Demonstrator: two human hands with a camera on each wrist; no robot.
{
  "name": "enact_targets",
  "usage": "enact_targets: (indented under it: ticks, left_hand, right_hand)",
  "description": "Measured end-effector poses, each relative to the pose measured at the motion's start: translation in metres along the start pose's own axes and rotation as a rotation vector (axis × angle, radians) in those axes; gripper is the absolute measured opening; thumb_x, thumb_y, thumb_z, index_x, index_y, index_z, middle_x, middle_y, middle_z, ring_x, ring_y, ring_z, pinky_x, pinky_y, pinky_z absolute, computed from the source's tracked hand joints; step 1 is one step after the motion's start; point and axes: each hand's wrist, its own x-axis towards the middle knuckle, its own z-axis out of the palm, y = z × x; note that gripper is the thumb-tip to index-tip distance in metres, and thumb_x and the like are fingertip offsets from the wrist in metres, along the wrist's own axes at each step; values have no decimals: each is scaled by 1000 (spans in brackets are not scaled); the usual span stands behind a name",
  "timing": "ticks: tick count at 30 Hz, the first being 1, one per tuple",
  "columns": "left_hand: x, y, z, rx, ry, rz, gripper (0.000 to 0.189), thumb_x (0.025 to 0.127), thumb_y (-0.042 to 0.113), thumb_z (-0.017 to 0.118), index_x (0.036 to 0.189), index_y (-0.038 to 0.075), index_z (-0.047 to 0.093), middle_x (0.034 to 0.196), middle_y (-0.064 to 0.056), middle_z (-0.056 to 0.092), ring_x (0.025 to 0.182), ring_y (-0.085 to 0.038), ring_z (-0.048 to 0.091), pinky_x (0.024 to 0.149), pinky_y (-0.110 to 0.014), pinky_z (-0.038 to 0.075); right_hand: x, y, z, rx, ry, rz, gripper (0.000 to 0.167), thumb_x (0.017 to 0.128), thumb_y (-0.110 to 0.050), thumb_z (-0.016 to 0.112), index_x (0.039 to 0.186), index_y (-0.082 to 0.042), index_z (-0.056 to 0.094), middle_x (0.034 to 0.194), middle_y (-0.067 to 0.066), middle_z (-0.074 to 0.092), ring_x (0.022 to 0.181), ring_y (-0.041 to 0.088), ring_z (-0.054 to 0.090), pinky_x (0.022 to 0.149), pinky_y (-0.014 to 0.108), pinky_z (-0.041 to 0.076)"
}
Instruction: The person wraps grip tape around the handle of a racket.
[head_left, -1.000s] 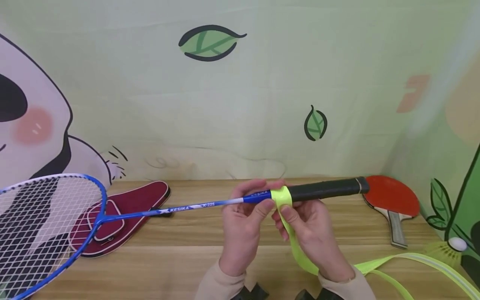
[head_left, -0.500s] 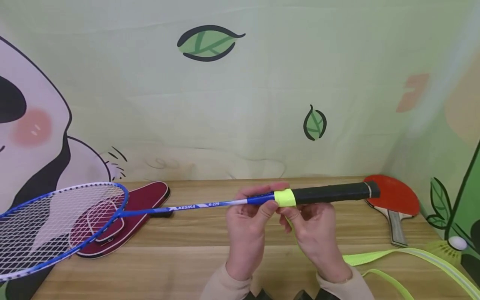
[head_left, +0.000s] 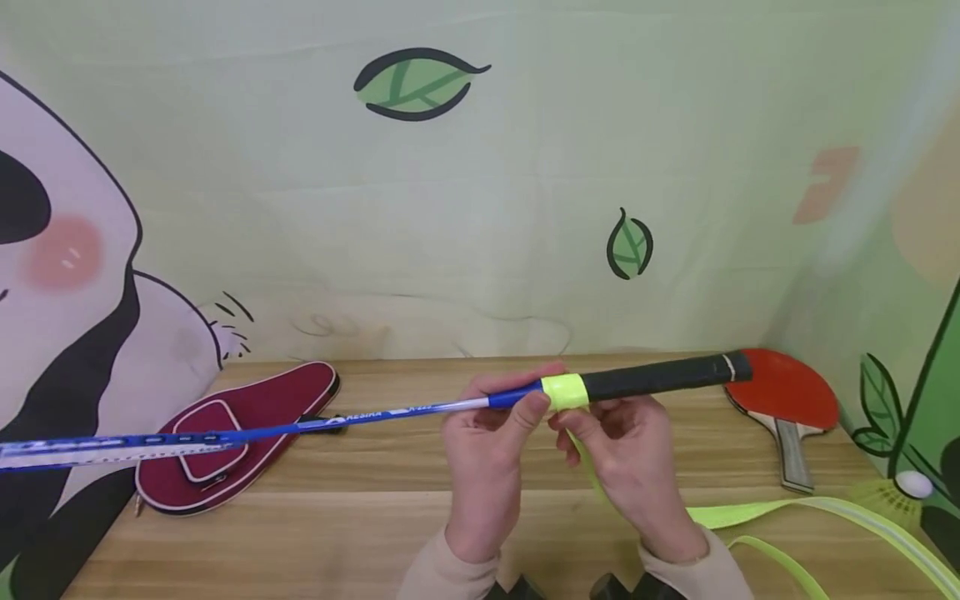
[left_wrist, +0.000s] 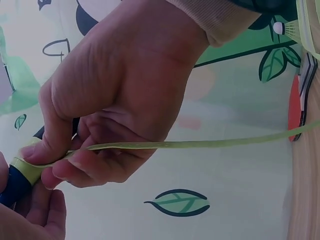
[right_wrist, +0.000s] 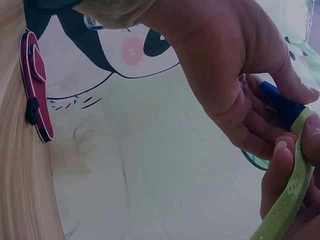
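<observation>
A blue badminton racket [head_left: 420,410] with a black handle [head_left: 652,377] is held across the front, its head to the left and nearly edge-on. My left hand [head_left: 486,467] grips it at the blue cone, thumb at the edge of the yellow-green grip tape [head_left: 564,392]. The tape goes round the handle's top. Close beside, my right hand [head_left: 637,471] pinches the tape's free length under the handle. In the left wrist view that tape strip [left_wrist: 200,144] runs taut from the right fingers; in the right wrist view its perforated face [right_wrist: 287,205] shows.
On the wooden table [head_left: 360,533] lie a maroon paddle case [head_left: 281,408] at left and a red table tennis paddle [head_left: 795,392] at right. A yellow shuttlecock [head_left: 900,496] and the loose tape [head_left: 840,507] are at front right. A printed backdrop [head_left: 525,167] stands behind.
The racket has turned about its length, its head going from face-on to nearly edge-on. The tape lies flatter round the handle, and the hands stay close together there.
</observation>
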Motion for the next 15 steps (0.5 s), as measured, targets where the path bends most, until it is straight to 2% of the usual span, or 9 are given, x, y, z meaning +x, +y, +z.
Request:
enact_targets:
  ticks: [3, 7, 12, 15]
  left_hand:
    - [1, 1, 0, 9, 29, -38, 14, 86, 3, 73, 99, 4, 67, 101, -19, 71, 94, -27, 69, 81, -32, 57]
    - [1, 1, -1, 12, 43, -55, 15, 85, 4, 74, 98, 2, 67, 100, -20, 71, 92, -26, 69, 79, -32, 58]
    - [0, -2, 0, 29, 43, -45, 17, 85, 7, 74, 99, -1, 66, 98, -19, 72, 91, -24, 69, 81, -31, 57]
    - [-1, -2, 0, -21, 4, -35, 24, 88, 6, 71, 111, 1, 63, 109, -17, 70, 104, -26, 64, 94, -34, 51]
  right_hand:
    - [1, 1, 2, 37, 5, -28, 23, 87, 5, 67, 108, 9, 59, 75, 3, 70, 51, 16, 59, 39, 27, 48]
    - [1, 1, 2, 86, -4, -67, 33, 88, 5, 66, 118, 10, 55, 76, 3, 70, 50, 15, 58, 38, 26, 47]
    - [-2, -1, 3, 99, 1, 1, 13, 90, 5, 65, 102, 5, 60, 72, 3, 69, 49, 14, 57, 36, 27, 45]
    - [-3, -4, 5, 139, -12, 32, 11, 90, 7, 63, 98, 2, 57, 71, 4, 67, 48, 15, 57, 35, 28, 46]
